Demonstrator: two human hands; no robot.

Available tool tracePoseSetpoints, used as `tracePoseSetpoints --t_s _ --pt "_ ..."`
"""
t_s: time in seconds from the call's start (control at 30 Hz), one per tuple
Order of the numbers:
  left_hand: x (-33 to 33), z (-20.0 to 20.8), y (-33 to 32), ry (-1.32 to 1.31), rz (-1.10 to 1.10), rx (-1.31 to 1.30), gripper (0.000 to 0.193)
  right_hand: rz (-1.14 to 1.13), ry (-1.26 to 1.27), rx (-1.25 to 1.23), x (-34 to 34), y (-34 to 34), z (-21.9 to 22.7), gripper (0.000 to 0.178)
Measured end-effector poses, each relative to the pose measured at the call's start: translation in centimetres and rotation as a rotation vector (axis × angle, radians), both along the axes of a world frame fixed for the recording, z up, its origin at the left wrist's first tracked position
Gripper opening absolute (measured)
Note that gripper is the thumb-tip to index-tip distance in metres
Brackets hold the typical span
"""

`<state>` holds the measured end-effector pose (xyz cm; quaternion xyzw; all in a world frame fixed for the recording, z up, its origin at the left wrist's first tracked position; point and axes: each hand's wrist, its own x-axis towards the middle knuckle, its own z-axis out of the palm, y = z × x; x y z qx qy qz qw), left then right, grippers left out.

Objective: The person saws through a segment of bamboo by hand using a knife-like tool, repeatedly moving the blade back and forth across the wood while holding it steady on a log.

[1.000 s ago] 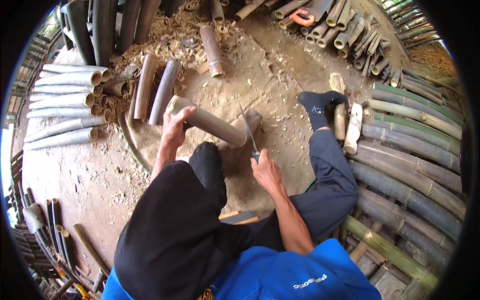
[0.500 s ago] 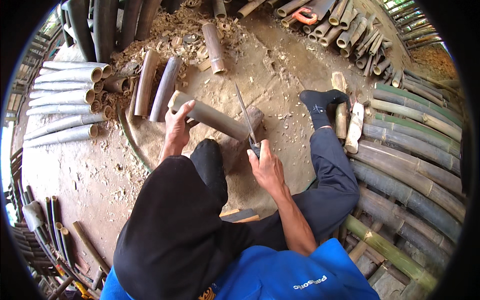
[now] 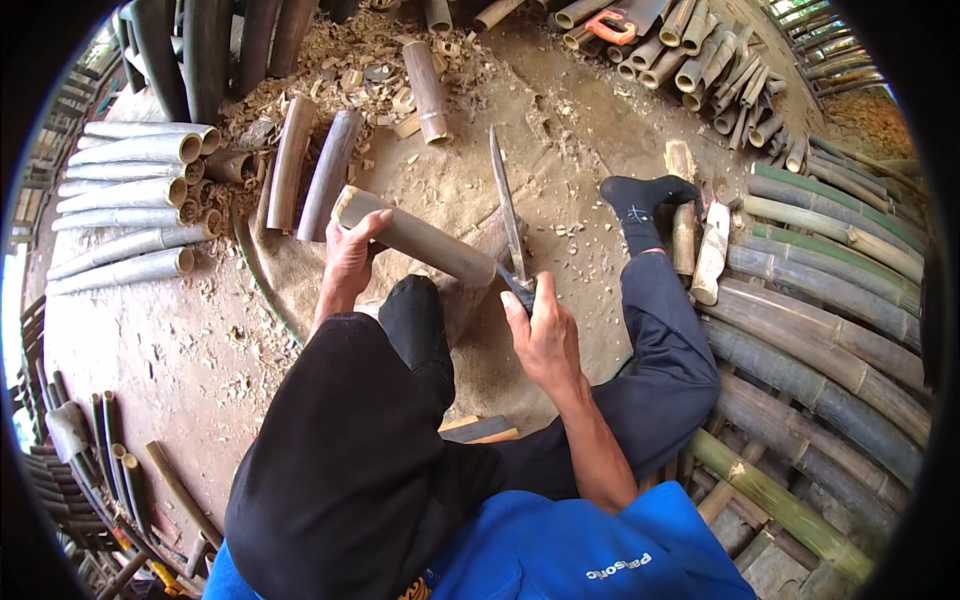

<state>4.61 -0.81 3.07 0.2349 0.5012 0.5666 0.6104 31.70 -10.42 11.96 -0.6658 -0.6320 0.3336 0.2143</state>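
Note:
A short bamboo section (image 3: 425, 242) slants across in front of me, its upper left end gripped by my left hand (image 3: 349, 256). My right hand (image 3: 545, 330) is closed round the dark handle of a long-bladed knife (image 3: 508, 205), whose blade points up and away. The knife's base is close to the bamboo's right end; I cannot tell whether they touch. Beneath the bamboo lies a thick brown wooden block (image 3: 478, 285), partly hidden. My left foot (image 3: 412, 308) in a black sock is just below the bamboo.
Loose bamboo pieces (image 3: 292, 165) and wood shavings (image 3: 345, 70) lie ahead. Cut bamboo tubes (image 3: 130, 220) are stacked on the left. Further tubes and an orange-handled saw (image 3: 611, 27) sit at the far right. Bamboo poles (image 3: 820, 335) line the right side.
The knife has swung slightly right and its blade stands a little more upright. My right hand has shifted slightly right. My left hand and the bamboo have barely moved.

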Motion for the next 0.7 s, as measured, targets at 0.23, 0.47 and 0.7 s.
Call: tracePoseSetpoints --t_s 0.23,0.47,0.7 --pt "0.1 0.1 0.4 0.034 -0.047 0.011 0.049 -0.033 -0.299 -0.293 0.9 -0.7 -6.4 0.035" --pt "1.2 -0.2 -0.3 0.052 0.177 -0.065 0.057 -0.011 0.059 0.199 -1.0 -0.3 -0.5 0.032" --pt "0.9 -0.1 0.7 0.033 0.126 0.044 0.049 0.002 -0.219 -0.262 1.5 0.6 -5.5 0.036"
